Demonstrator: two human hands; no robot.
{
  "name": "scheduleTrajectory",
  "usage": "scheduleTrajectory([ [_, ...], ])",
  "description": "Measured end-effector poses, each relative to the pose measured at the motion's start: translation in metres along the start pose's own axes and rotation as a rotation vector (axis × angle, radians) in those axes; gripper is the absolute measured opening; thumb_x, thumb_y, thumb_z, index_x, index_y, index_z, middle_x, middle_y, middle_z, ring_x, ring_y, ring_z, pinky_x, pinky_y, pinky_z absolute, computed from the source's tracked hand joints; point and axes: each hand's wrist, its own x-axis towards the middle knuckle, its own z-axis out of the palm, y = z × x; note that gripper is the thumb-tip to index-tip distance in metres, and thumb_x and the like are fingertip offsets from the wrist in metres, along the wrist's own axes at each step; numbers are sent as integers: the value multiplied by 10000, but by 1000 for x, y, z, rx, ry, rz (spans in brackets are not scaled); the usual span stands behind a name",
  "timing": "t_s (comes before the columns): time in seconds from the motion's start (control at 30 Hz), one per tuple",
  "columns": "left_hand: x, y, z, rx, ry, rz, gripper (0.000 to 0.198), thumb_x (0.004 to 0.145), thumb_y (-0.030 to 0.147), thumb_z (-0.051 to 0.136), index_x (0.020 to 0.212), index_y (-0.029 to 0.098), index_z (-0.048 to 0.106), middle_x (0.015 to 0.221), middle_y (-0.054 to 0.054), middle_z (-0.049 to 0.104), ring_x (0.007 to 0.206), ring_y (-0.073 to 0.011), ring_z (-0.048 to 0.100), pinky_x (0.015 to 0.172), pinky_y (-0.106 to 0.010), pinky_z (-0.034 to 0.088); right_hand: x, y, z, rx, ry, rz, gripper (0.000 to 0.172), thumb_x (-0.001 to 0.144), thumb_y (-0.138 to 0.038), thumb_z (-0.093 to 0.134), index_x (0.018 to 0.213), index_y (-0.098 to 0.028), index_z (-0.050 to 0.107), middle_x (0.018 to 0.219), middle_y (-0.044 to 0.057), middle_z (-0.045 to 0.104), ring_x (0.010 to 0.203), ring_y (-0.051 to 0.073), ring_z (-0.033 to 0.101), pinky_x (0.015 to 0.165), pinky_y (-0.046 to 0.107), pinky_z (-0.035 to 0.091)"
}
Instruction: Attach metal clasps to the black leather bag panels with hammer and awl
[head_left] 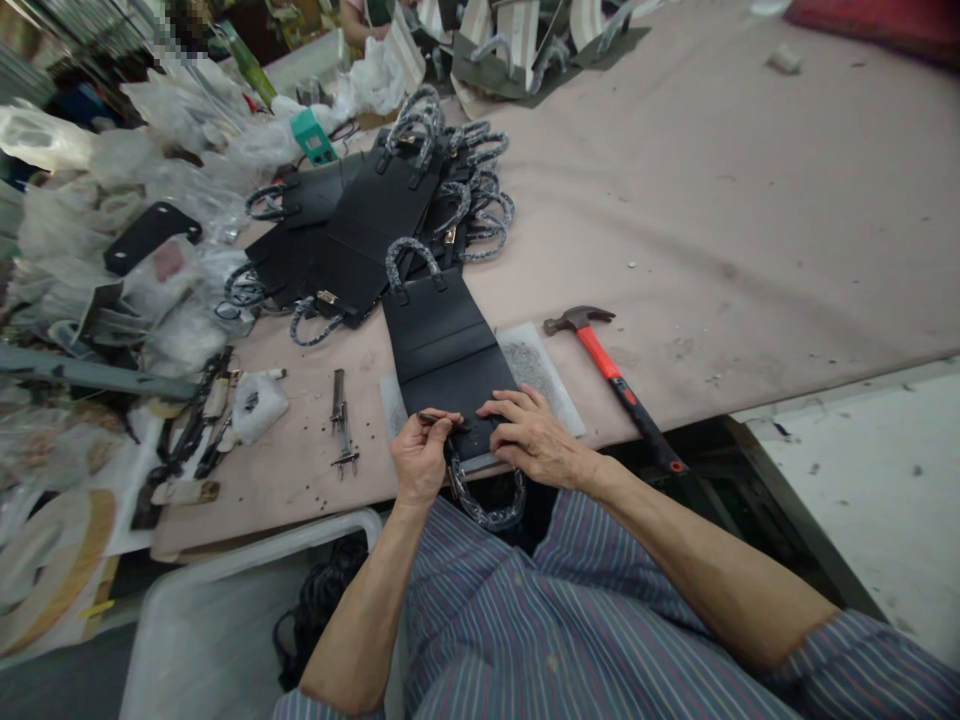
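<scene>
A flat black bag panel (442,345) with a braided handle at each end lies on a small grey mat (536,370) at the table's near edge. My left hand (418,458) is closed in a pinch on a thin dark tool (439,418) pressed to the panel's near end. My right hand (536,438) rests palm down on the same end, fingers spread flat, holding the panel still. The near braided handle (484,505) hangs over the table edge between my wrists.
A red-handled hammer (611,375) lies right of the mat. Metal pliers (341,420) lie to the left. A pile of similar black bag panels (360,225) sits farther back. Plastic bags and clutter (150,180) fill the left side. A white bin (225,610) stands below left.
</scene>
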Motion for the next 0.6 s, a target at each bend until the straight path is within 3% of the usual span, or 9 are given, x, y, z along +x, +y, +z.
scheduleTrajectory([
  [0.13, -1, 2, -1, 1, -30, -3, 182, 883, 349, 730, 898, 171, 692, 862, -53, 790, 813, -170, 758, 804, -284, 612, 1, -5, 0, 20, 39, 30, 218, 857, -185, 631, 1070, -226, 650, 1381, 73, 619, 1417, 325, 425, 1206, 616, 199],
  [0.6, -4, 3, 0, 134, -64, 37, 137, 898, 323, 695, 899, 187, 718, 887, -47, 798, 837, -175, 757, 807, -288, 606, 2, -8, 1, -32, 45, 42, 222, 819, -174, 638, 1036, -222, 654, 1372, 68, 631, 1411, 318, 442, 1214, 595, 207],
])
